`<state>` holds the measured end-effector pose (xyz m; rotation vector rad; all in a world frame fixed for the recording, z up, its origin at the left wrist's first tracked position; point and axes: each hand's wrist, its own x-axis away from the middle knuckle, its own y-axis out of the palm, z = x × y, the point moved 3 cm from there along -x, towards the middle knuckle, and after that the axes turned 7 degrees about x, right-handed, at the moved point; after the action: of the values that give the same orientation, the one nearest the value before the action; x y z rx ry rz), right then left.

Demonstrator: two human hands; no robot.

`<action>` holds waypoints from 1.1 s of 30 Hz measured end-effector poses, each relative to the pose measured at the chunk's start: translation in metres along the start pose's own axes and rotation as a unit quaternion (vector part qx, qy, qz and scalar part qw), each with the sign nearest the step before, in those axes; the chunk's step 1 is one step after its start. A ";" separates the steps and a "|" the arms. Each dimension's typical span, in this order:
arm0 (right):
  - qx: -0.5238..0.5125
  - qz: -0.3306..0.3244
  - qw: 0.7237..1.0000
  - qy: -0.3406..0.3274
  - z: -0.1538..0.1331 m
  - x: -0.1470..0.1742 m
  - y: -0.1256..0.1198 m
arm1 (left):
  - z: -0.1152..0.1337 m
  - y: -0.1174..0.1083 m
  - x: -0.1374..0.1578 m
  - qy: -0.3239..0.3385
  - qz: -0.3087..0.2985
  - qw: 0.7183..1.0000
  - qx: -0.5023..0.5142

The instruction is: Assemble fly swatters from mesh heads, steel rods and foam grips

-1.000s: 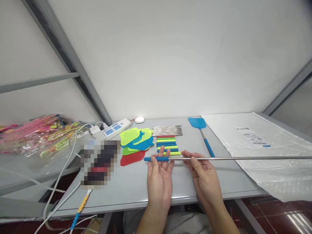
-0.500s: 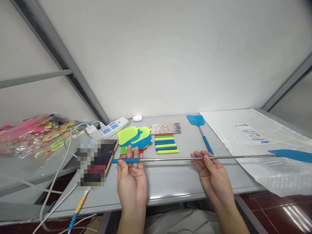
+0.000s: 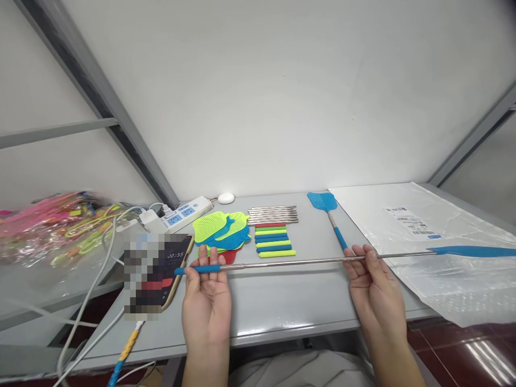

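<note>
A long fly swatter (image 3: 290, 263) with a blue handle, a thin telescopic metal rod and a blue head lies level across both hands. My left hand (image 3: 207, 309) is palm up, its thumb and fingers closed on the blue handle. On the rod near the head, my right hand (image 3: 379, 295) grips with thumb and fingers. Just behind the right fingers lies a second, shorter blue fly swatter (image 3: 322, 201) on the table. Loose swatter heads (image 3: 209, 226) in yellow-green, blue and red are stacked beyond my left hand; the fingers hide part of the red one.
Metal rods (image 3: 272, 214) lie in a row above coloured handle grips (image 3: 276, 253). At left are a phone (image 3: 171, 274), a power strip (image 3: 189, 214), cables and bagged colourful items (image 3: 52, 231). A white bubble mailer (image 3: 387, 215) covers the table's right side.
The swatter has shifted a little to the left with my left hand on its handle. My right hand has moved right along the rod, closer to the blue head.
</note>
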<state>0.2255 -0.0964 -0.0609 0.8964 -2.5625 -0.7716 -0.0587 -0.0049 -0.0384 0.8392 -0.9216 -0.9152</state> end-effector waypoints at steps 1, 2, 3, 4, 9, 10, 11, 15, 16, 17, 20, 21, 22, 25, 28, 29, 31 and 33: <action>0.001 0.001 1.000 -0.003 -0.001 -0.001 -0.002 | 0.002 0.001 -0.001 0.008 0.003 1.000 -0.001; 0.005 -0.002 1.000 -0.003 -0.002 -0.002 -0.003 | 0.003 0.001 -0.002 0.018 0.008 1.000 -0.001; 0.009 -0.008 1.000 -0.002 -0.002 -0.003 -0.003 | 0.004 0.002 -0.003 0.029 0.012 0.999 -0.003; 0.015 -0.014 1.000 -0.002 -0.002 -0.002 -0.003 | 0.005 0.003 -0.003 0.042 0.014 0.999 -0.006; 0.035 -0.023 0.999 -0.017 -0.001 -0.001 -0.003 | 0.008 0.008 0.004 0.088 0.001 0.996 -0.022; 0.033 -0.024 0.999 -0.017 -0.001 -0.001 -0.003 | 0.008 0.009 0.006 0.097 -0.002 0.995 -0.025; 0.033 -0.028 0.999 -0.014 0.000 -0.001 -0.003 | 0.006 0.010 0.009 0.106 -0.008 0.994 -0.028; 0.044 -0.058 0.997 0.009 0.005 0.005 0.002 | -0.014 0.010 0.027 0.099 -0.032 0.993 -0.050; 0.050 -0.067 0.996 0.013 0.006 0.008 0.004 | -0.023 0.009 0.033 0.076 -0.039 0.995 -0.061; 0.054 -0.072 0.996 0.014 0.007 0.010 0.005 | -0.034 0.008 0.039 0.042 -0.051 0.995 -0.075; 0.057 -0.069 0.996 0.003 0.008 0.015 0.009 | -0.058 0.003 0.055 -0.021 -0.072 0.992 -0.097; 0.056 -0.065 0.996 -0.001 0.007 0.016 0.010 | -0.062 0.002 0.059 -0.028 -0.075 0.992 -0.099; 0.054 -0.063 0.997 -0.002 0.007 0.016 0.010 | -0.064 0.002 0.062 -0.029 -0.076 0.992 -0.099; 0.044 -0.065 0.997 0.005 0.006 0.015 0.011 | -0.064 0.005 0.064 -0.020 -0.076 0.992 -0.098; 0.048 -0.076 0.996 0.009 0.008 0.017 0.011 | -0.056 0.008 0.059 -0.012 -0.072 0.992 -0.101; 0.056 -0.085 0.995 0.012 0.009 0.018 0.012 | -0.052 0.008 0.055 -0.011 -0.071 0.992 -0.104; 0.066 -0.104 0.992 0.018 0.009 0.018 0.013 | -0.042 0.009 0.045 -0.002 -0.062 0.992 -0.110; 0.053 -0.095 0.994 0.016 0.007 0.016 0.011 | -0.027 0.009 0.033 0.029 -0.047 0.993 -0.106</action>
<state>0.2050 -0.0966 -0.0577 1.1910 -2.5348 -0.6710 -0.0210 -0.0262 -0.0306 0.7267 -0.7250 -1.0451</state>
